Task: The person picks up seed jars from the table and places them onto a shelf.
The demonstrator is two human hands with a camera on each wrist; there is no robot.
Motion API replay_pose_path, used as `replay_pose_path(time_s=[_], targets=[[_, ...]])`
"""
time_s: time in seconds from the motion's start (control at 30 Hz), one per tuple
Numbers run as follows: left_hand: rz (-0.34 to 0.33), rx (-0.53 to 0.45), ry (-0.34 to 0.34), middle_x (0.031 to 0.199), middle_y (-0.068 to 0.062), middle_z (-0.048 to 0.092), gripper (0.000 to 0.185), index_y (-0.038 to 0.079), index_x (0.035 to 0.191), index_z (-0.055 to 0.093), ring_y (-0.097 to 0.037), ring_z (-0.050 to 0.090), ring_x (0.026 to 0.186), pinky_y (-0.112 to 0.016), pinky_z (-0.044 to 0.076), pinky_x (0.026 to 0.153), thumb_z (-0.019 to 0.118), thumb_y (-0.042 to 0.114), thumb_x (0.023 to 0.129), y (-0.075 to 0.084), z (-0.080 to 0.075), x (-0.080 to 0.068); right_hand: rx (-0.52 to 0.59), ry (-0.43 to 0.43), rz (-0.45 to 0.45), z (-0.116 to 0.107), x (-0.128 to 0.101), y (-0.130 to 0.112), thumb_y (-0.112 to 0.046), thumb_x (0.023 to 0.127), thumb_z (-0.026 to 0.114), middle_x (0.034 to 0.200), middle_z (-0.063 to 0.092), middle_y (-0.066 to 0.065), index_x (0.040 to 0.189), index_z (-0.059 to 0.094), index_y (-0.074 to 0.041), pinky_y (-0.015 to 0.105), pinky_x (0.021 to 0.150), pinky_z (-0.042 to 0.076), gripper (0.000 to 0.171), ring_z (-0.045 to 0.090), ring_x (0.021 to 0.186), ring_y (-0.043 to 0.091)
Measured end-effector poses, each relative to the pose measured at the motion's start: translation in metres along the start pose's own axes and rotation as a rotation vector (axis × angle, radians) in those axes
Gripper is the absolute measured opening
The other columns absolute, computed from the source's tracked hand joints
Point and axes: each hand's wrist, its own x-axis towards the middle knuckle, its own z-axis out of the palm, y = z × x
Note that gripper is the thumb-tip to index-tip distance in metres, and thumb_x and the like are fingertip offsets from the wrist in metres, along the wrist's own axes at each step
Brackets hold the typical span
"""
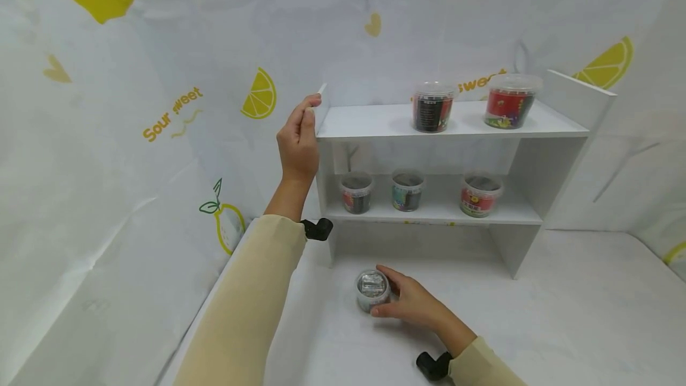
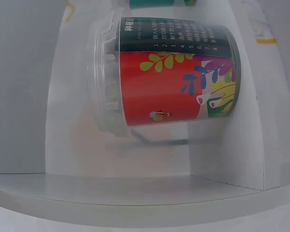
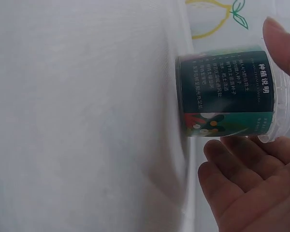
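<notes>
My right hand (image 1: 415, 302) wraps the little tub (image 1: 372, 289); I should squeeze gently, while my left hand (image 1: 298, 139) pinches the shelf's (image 1: 375, 123) corner.

Head view overlooks shelf (image 1: 455, 121); wrist views sit close on tubs.

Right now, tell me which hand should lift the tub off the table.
Right. The right hand already cups the tub on the table; the left hand is up gripping the shelf edge, apart from it.
</notes>
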Motion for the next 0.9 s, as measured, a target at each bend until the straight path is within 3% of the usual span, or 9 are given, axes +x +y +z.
replay_pose_path(time_s=[0.2, 0.3, 0.4, 0.53, 0.6, 0.7, 0.9], targets=[[-0.016, 0.010, -0.012, 0.127, -0.015, 0.066, 0.030, -0.006, 0.117, 0.066, -0.019, 0.056, 0.128, -0.019, 0.043, 0.097, 0.041, 0.005, 0.102, 0.024, -0.002, 0.000, -0.009, 0.042, -0.008, -0.001, 0.000, 0.001, -0.035, 0.080, 0.082, 0.146, 0.048, 0.021, 0.148, 0.039, -0.001, 0.054, 0.109, 0.038, 0.087, 0.048, 0.133, 0.041], [-0.017, 0.019, -0.031, 0.127, -0.010, 0.067, 0.031, -0.002, 0.117, 0.067, -0.014, 0.056, 0.128, -0.018, 0.043, 0.095, 0.042, 0.009, 0.103, 0.022, -0.003, 0.001, 0.001, 0.059, -0.019, -0.002, 0.000, 0.002, -0.035, 0.080, 0.081, 0.143, 0.051, 0.019, 0.146, 0.041, -0.001, 0.052, 0.107, 0.040, 0.085, 0.051, 0.131, 0.039], [-0.015, 0.025, -0.049, 0.127, -0.002, 0.068, 0.032, 0.004, 0.119, 0.068, -0.007, 0.058, 0.124, -0.019, 0.044, 0.090, 0.043, 0.016, 0.104, 0.005, -0.004, 0.004, 0.022, 0.080, -0.026, -0.004, -0.001, 0.000, -0.036, 0.081, 0.081, 0.142, 0.053, 0.016, 0.145, 0.043, -0.002, 0.050, 0.107, 0.042, 0.082, 0.052, 0.130, 0.037], [-0.014, 0.026, -0.066, 0.125, -0.002, 0.068, 0.033, 0.005, 0.120, 0.069, -0.003, 0.058, 0.122, -0.019, 0.045, 0.090, 0.044, 0.019, 0.104, 0.003, -0.007, 0.006, 0.033, 0.120, -0.035, -0.013, -0.003, -0.013, -0.038, 0.081, 0.080, 0.141, 0.053, 0.015, 0.146, 0.042, -0.005, 0.048, 0.106, 0.043, 0.082, 0.052, 0.131, 0.036], [-0.013, 0.026, -0.071, 0.125, -0.003, 0.068, 0.033, 0.005, 0.120, 0.069, 0.000, 0.055, 0.124, -0.020, 0.044, 0.096, 0.044, 0.019, 0.104, 0.003, -0.008, 0.006, 0.018, 0.141, -0.053, -0.023, -0.005, -0.026, -0.039, 0.082, 0.079, 0.141, 0.053, 0.014, 0.147, 0.041, -0.007, 0.047, 0.105, 0.045, 0.082, 0.053, 0.130, 0.035], [-0.018, 0.023, -0.077, 0.126, -0.002, 0.068, 0.033, 0.005, 0.120, 0.069, 0.000, 0.055, 0.124, -0.021, 0.045, 0.095, 0.044, 0.019, 0.104, 0.003, -0.009, 0.005, 0.018, 0.164, -0.143, -0.042, -0.006, -0.052, -0.034, 0.085, 0.077, 0.137, 0.055, 0.014, 0.146, 0.041, -0.007, 0.045, 0.102, 0.048, 0.076, 0.056, 0.127, 0.034], [-0.029, 0.030, -0.066, 0.128, -0.005, 0.067, 0.032, 0.005, 0.121, 0.068, -0.007, 0.056, 0.126, -0.023, 0.045, 0.100, 0.044, 0.016, 0.104, 0.005, -0.009, 0.004, -0.018, 0.237, -0.320, -0.082, -0.009, -0.128, -0.022, 0.087, 0.076, 0.127, 0.061, 0.013, 0.141, 0.047, -0.006, 0.027, 0.090, 0.054, 0.064, 0.064, 0.113, 0.026]])
